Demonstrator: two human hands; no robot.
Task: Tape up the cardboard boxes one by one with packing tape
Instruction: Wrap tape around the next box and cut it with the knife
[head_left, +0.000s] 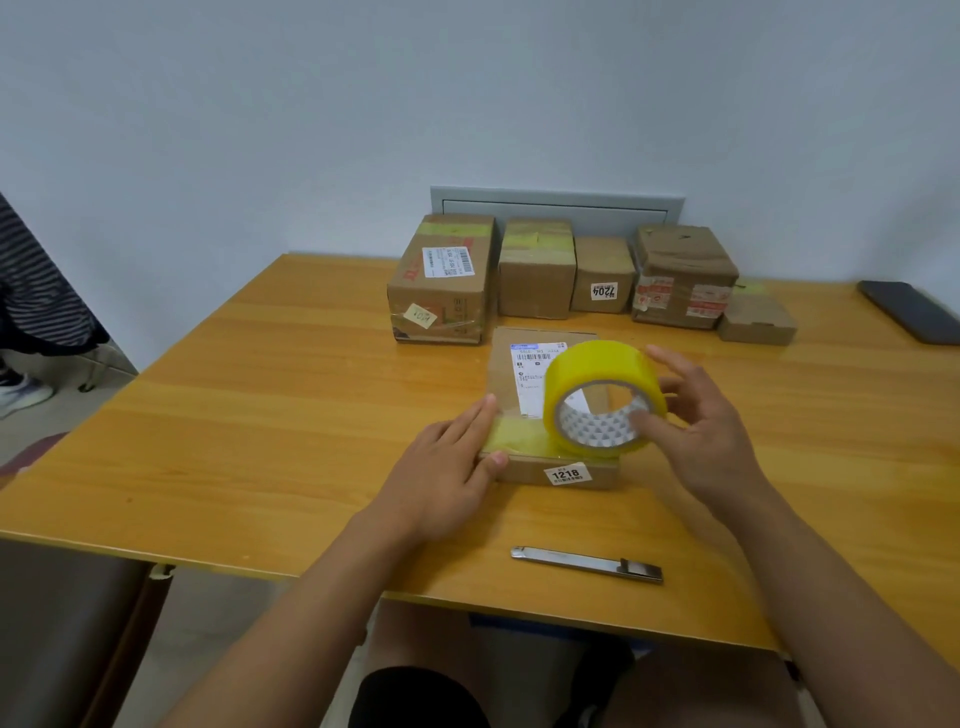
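A flat cardboard box (524, 384) with a shipping label and a "1218" sticker lies on the wooden table (260, 415) in front of me. A strip of yellow tape (519, 439) runs across its near edge. My left hand (447, 473) lies flat, fingers straight, pressing the tape end down at the box's left corner. My right hand (696, 421) grips the yellow tape roll (602, 397), thumb inside the core and fingers over the outer rim. The roll stands on its edge on the box top.
A metal utility knife (587, 565) lies near the table's front edge. Several taped boxes (537, 275) line the back, with a small flat box (756, 322) at the right. A dark phone (909, 317) lies far right. A person in a striped top (31, 291) stands left.
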